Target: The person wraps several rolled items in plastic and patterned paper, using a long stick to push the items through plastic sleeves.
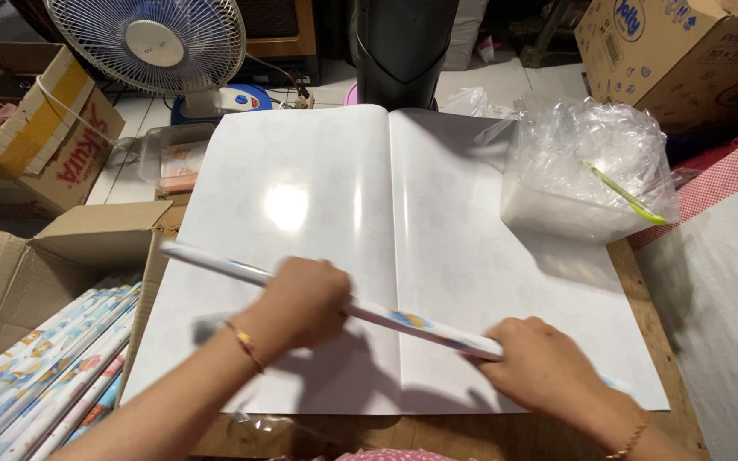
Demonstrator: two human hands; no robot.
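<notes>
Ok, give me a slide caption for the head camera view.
Both hands, left and right, grip a tightly rolled white paper tube over glossy white sheets.

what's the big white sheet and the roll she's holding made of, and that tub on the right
White sheet: looks like glossy coated paper, going by the lamp glare and centre crease. Roll under both hands: apparently the same paper, tightly rolled, printed side out. Tub: seems translucent plastic, holding crinkly clear plastic bags.
</notes>
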